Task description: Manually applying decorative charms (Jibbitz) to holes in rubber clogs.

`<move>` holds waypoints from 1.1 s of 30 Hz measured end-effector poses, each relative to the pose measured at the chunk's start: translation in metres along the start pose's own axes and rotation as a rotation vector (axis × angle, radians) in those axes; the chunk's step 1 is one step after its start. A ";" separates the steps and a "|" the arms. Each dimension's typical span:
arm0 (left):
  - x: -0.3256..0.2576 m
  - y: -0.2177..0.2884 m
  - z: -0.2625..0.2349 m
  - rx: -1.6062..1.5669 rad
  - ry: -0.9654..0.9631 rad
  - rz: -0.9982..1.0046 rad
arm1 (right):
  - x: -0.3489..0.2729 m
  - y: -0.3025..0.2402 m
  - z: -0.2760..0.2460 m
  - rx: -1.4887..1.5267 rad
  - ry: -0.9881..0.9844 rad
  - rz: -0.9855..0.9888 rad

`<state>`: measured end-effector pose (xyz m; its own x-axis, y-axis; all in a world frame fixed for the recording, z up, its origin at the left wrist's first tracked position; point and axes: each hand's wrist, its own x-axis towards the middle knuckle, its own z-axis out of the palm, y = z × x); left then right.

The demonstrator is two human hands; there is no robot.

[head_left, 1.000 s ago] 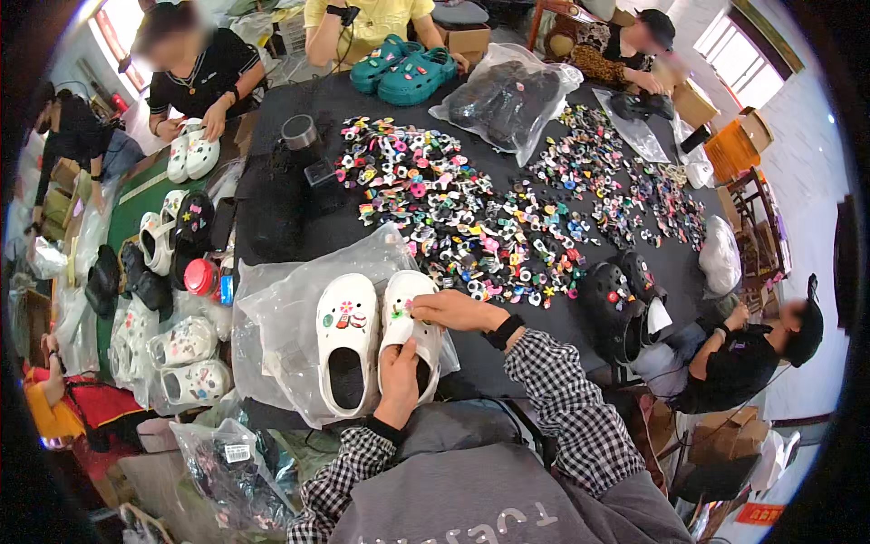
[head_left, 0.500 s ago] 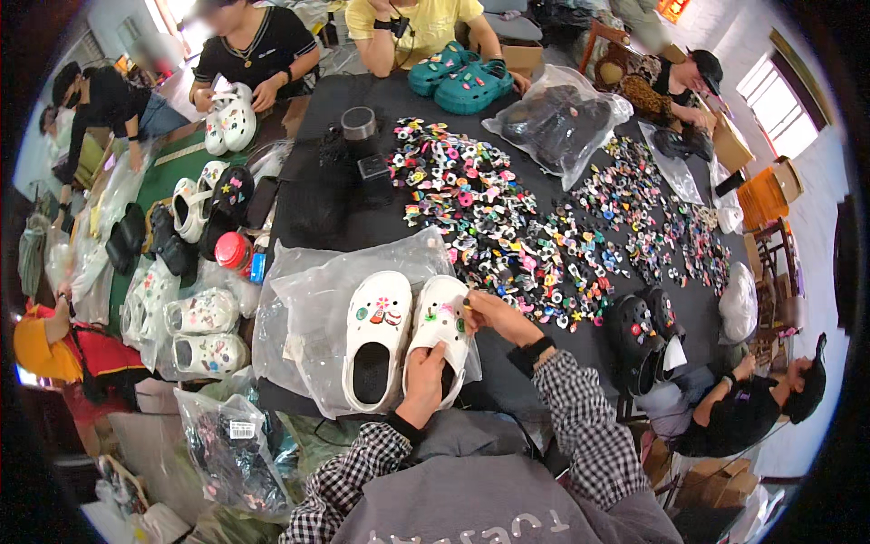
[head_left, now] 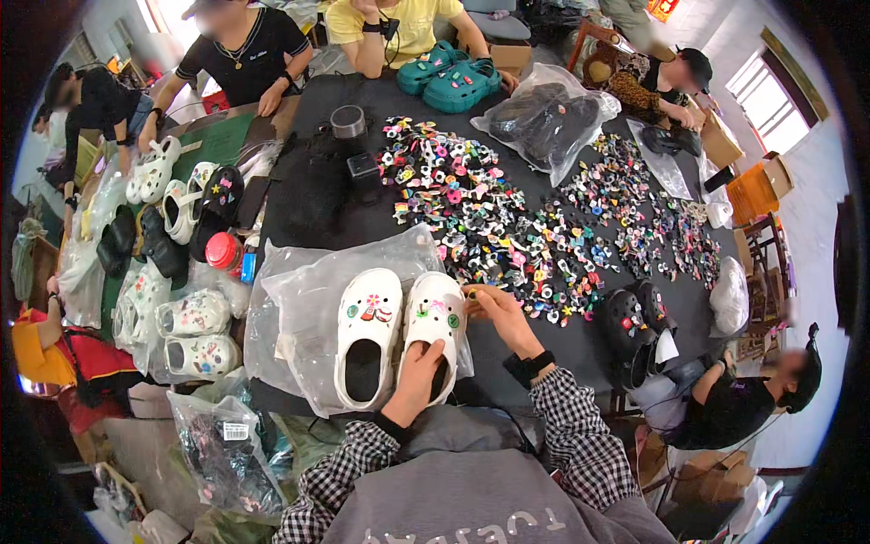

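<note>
Two white clogs stand side by side before me, toes pointing away. The left clog carries several colourful charms and nothing holds it. My left hand grips the right clog at its opening, with the thumb on the upper. Charms in green, pink and other colours dot this clog too. Just beside its right edge, my right hand has its fingertips pinched on a tiny dark and yellowish piece that looks like a shoe charm. The clogs lie on a clear plastic bag.
Loose charms spread across the dark table beyond my right hand. Black clogs stand to the right. More decorated white clogs and a red-lidded jar are on the left. Teal clogs sit at the far side, near co-workers.
My right fingertips have moved slightly away from the right clog's charms to its outer edge. A co-worker at the far left has set down a pair of white clogs.
</note>
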<state>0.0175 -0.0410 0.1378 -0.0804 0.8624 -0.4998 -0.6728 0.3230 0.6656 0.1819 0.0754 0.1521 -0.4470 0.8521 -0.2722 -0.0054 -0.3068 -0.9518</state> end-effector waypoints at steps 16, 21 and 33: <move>-0.057 0.076 -0.086 0.005 0.097 0.154 | 0.004 -0.005 -0.077 -0.472 0.481 -0.309; -0.037 0.064 -0.080 -0.300 0.037 0.065 | 0.021 -0.028 -0.070 -0.572 0.457 -0.279; 0.006 0.048 -0.074 -0.462 0.021 0.076 | 0.033 -0.033 -0.064 -0.754 0.446 -0.356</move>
<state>-0.0691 -0.0491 0.1258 -0.1538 0.8675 -0.4730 -0.9212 0.0473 0.3863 0.2244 0.1406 0.1657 -0.1462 0.9743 0.1715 0.5740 0.2247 -0.7874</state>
